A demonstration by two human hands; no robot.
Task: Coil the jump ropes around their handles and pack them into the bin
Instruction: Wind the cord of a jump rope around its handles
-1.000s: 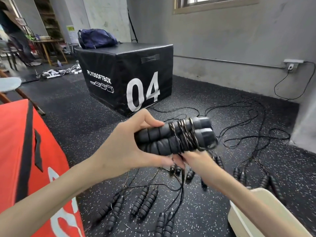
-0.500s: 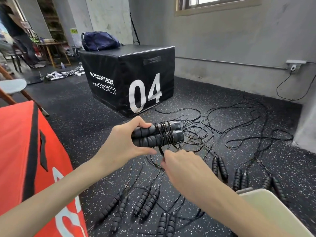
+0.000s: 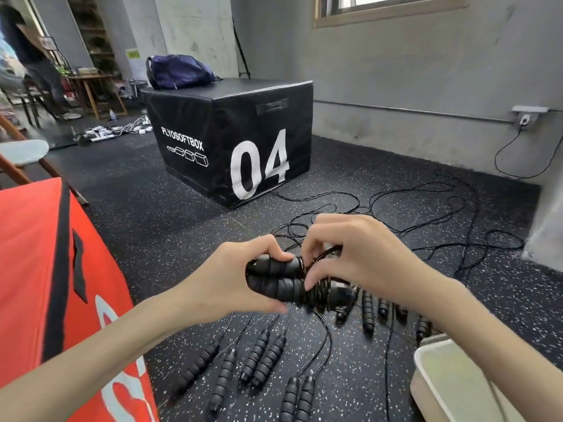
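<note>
My left hand grips two black foam jump rope handles held side by side above the floor. Thin black rope is coiled around their right half. My right hand sits over that coil and pinches a loop of the rope between thumb and fingers. A loose strand hangs from the bundle to the floor. Several more pairs of black handles lie on the floor below, their ropes tangled behind. The pale bin shows at the lower right, partly behind my right forearm.
A black plyo box marked 04 stands ahead with a blue bag on top. A red-orange soft box fills the left. A person stands far left by a table. A grey wall with a socket runs along the right.
The bundle dropped lower from a raised position. My right hand came from under the handles up and over the coil and now pinches the rope on top.
</note>
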